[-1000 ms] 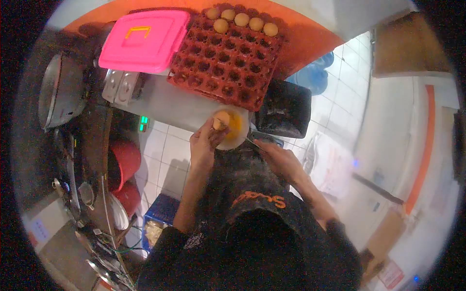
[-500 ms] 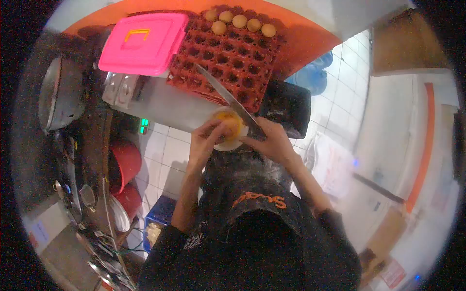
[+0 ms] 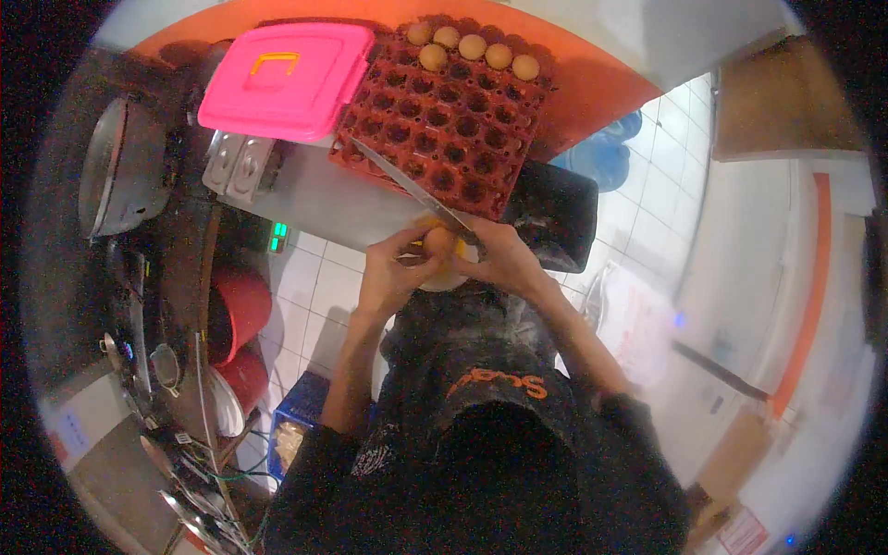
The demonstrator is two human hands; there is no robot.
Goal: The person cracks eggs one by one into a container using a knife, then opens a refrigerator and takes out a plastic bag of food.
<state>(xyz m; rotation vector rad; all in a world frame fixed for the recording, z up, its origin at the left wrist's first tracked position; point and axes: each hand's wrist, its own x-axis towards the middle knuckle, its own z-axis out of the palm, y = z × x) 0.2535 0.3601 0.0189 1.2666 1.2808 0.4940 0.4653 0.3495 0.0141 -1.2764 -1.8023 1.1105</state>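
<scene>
My left hand [image 3: 396, 270] is closed around a brown egg [image 3: 439, 242], held between thumb and fingers over a pale bowl [image 3: 442, 280]. Yellow egg contents show in the bowl around the fingers. My right hand [image 3: 507, 261] grips a large knife [image 3: 407, 181], its long blade pointing up and left across the egg tray and passing right beside the egg. Just beyond both hands lies the red egg tray [image 3: 449, 118], with several brown eggs [image 3: 472, 47] along its far rows.
A pink lidded box [image 3: 287, 83] sits left of the tray, with small metal containers [image 3: 248, 168] below it. A black bin [image 3: 555, 213] stands at right, near blue water bottles [image 3: 597, 159]. Pans [image 3: 120, 176] and red buckets [image 3: 242, 314] line the left side.
The egg in my left hand now shows plainly above the bowl. The knife has come down closer to it, and the hands cover more of the bowl. The view has shifted slightly.
</scene>
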